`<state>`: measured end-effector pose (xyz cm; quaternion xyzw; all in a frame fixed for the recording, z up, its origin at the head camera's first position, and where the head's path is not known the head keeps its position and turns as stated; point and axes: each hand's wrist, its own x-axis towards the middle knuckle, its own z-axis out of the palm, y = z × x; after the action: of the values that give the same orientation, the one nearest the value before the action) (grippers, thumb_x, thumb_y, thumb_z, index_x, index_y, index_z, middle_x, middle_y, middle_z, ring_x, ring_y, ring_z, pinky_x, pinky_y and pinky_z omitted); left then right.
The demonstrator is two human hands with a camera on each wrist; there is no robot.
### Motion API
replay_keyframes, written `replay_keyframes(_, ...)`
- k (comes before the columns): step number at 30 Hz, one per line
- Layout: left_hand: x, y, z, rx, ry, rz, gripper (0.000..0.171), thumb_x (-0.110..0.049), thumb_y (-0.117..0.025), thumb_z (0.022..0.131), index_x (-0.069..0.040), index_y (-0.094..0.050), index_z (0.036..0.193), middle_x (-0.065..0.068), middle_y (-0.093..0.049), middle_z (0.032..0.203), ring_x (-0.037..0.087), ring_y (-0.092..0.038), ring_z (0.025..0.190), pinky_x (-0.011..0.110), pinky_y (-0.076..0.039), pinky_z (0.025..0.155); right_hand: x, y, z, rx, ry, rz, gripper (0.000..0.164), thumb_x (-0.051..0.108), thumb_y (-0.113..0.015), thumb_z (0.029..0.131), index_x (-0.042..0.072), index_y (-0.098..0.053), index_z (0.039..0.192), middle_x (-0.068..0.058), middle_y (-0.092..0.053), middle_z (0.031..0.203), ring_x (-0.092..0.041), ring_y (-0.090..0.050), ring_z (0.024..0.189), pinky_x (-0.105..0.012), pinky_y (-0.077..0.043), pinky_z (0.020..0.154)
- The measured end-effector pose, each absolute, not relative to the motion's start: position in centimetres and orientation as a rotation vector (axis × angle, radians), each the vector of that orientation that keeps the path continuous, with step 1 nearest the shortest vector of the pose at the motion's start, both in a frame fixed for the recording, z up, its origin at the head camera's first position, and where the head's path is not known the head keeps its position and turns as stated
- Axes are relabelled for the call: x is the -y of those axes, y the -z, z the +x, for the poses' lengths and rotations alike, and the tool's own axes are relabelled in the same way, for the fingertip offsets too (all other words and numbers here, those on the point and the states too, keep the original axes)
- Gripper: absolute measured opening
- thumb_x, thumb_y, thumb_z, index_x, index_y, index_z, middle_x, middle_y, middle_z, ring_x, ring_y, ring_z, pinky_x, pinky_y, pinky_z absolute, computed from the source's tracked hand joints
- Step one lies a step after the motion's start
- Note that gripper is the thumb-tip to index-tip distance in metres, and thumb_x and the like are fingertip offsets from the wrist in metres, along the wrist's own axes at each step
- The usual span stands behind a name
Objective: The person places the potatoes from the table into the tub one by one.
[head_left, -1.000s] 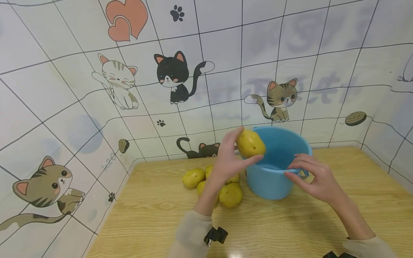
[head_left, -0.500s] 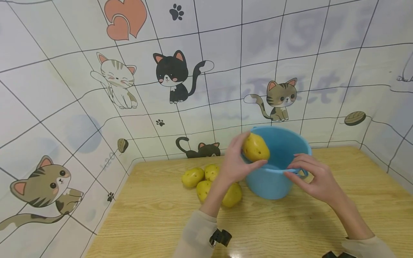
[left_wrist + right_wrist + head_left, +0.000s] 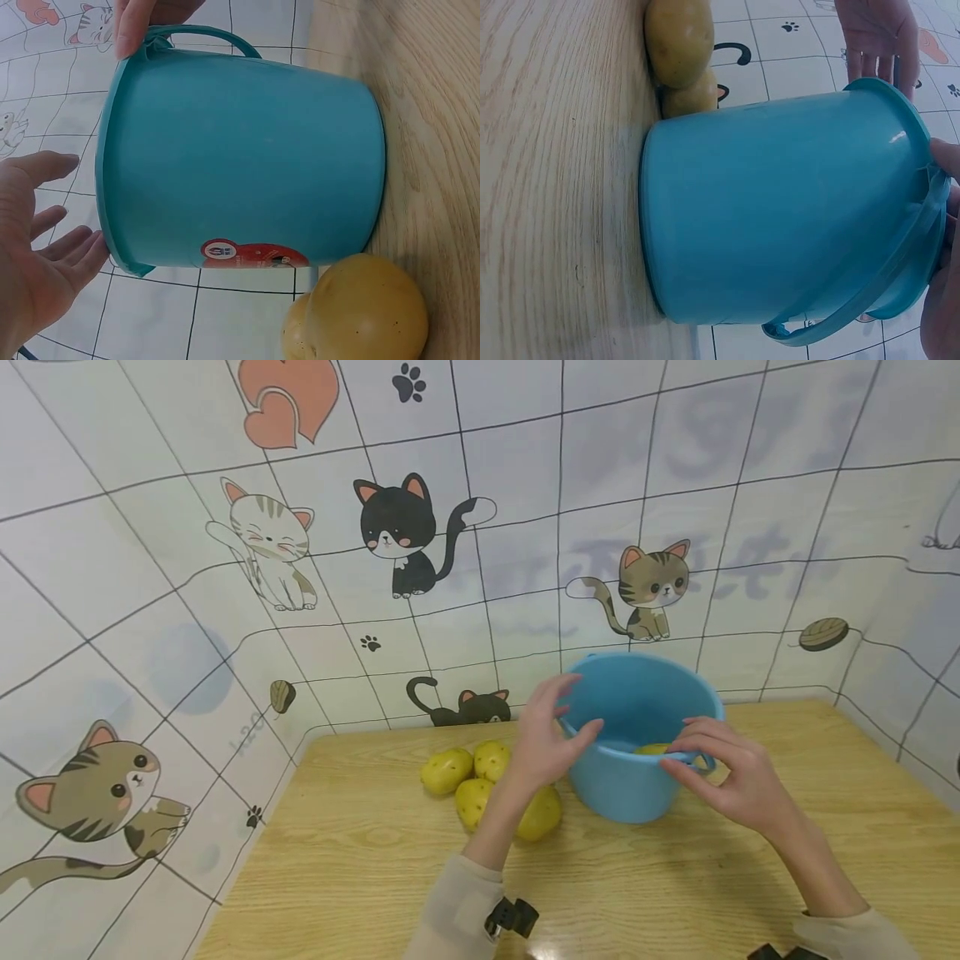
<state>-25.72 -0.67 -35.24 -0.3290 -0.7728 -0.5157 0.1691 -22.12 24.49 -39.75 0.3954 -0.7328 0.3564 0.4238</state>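
Note:
A blue plastic bucket stands upright on the table. My left hand is at the bucket's left rim, fingers spread and holding nothing; in the left wrist view its lower fingertips are right at the rim. With thumb and fingers, my right hand pinches the near right rim beside the handle. Inside the bucket, part of a yellow potato shows over the near rim, the rest hidden. Several more potatoes lie left of the bucket, some partly behind my left forearm.
The wooden table meets a wall covering with grid lines and printed cats at the back and sides. A red label is on the bucket's side. Dark devices are strapped at the wrists.
My left hand carried a potato rightward over the bucket and let it go; it now lies inside. The left fingers have spread. My right hand stays on the rim.

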Motion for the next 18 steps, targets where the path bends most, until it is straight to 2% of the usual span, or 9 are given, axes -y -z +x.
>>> replay_keyframes(3,0.9,35.4,-25.6,2.157,1.499,-0.932,0.053,-0.006,-0.074,0.090,0.000,-0.053,0.138,0.016,-0.054,0.138,0.029,-0.056,0.122,0.032,-0.052,0.099,-24.3,39.5,-22.0,1.831,-0.893,0.989,0.045,0.046,-0.065,0.097,0.004,-0.071,0.083,-0.006,-0.066,0.081,-0.002,-0.057,0.113,-0.022,-0.041,0.106)
replay_keyframes(11,1.7,35.8,-25.3,2.103,1.593,-0.909,0.049,-0.004,-0.072,0.091,-0.001,-0.055,0.137,0.018,-0.054,0.134,0.028,-0.056,0.120,0.041,-0.054,0.097,-24.1,39.2,-21.9,1.816,-0.898,1.001,0.045,0.045,-0.065,0.097,0.002,-0.070,0.082,-0.006,-0.066,0.079,-0.002,-0.058,0.110,-0.023,-0.041,0.106)
replay_keyframes(18,2.8,36.2,-25.0,2.101,1.628,-0.858,0.049,-0.006,-0.073,0.092,-0.003,-0.056,0.138,0.016,-0.053,0.134,0.032,-0.057,0.119,0.042,-0.055,0.096,-24.8,39.8,-22.3,1.828,-0.914,1.011,0.040,0.043,-0.067,0.097,0.006,-0.072,0.085,-0.002,-0.067,0.082,-0.005,-0.060,0.106,-0.025,-0.041,0.107)
